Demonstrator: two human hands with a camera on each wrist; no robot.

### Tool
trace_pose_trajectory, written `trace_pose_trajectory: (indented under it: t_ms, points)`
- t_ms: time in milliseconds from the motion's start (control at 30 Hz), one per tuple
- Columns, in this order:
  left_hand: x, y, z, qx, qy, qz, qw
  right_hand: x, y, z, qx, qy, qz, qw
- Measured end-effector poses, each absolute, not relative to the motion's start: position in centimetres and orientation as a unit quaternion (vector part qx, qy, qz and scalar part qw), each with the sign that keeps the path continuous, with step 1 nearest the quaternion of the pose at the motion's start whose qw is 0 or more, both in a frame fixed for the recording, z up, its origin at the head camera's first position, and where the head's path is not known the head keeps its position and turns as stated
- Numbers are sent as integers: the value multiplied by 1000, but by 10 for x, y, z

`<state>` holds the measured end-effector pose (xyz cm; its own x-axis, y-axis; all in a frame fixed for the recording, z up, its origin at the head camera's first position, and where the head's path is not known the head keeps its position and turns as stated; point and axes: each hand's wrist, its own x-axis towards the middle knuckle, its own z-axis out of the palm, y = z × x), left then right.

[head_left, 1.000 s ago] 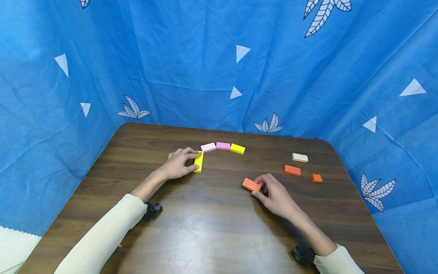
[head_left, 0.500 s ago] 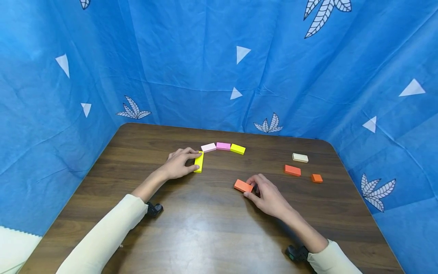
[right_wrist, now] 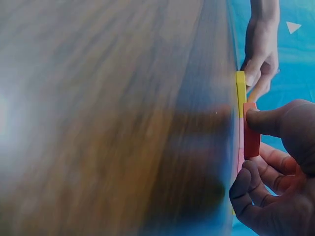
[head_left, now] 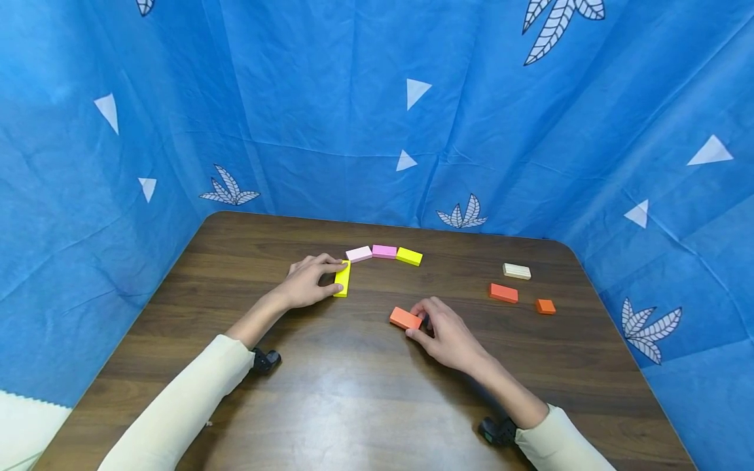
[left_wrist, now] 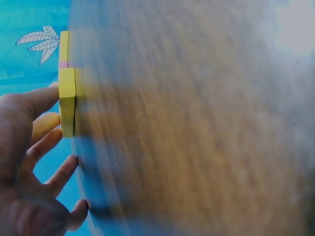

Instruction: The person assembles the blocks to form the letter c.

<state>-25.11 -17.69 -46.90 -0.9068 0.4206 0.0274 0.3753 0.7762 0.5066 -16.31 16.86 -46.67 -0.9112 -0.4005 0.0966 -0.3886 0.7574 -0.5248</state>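
Observation:
My left hand (head_left: 306,282) holds a yellow block (head_left: 343,280) on the table, its thumb near the block's near end and its index finger near the far end. A pale pink block (head_left: 359,254), a pink block (head_left: 384,251) and another yellow block (head_left: 409,256) continue from it in a curved row. My right hand (head_left: 446,333) pinches an orange block (head_left: 405,318) by its right end, near the middle of the table. In the right wrist view the thumb lies against this orange block (right_wrist: 252,132), which overlaps the row behind it.
A cream block (head_left: 516,271), a red-orange block (head_left: 503,293) and a short orange block (head_left: 545,307) lie apart on the right side of the brown wooden table (head_left: 330,399). A blue patterned curtain (head_left: 330,118) stands behind the table and along its sides.
My right hand has moved left across the table with the orange block. The left hand and the yellow block under it have stayed in place.

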Motion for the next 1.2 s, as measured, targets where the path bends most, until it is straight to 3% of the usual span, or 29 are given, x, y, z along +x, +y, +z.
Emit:
trace_pose_trajectory:
  t_ms: [1200]
  points:
    - [-252,-178,-471,211,941,260,44,-175,112,-460,-189,945,-268,10]
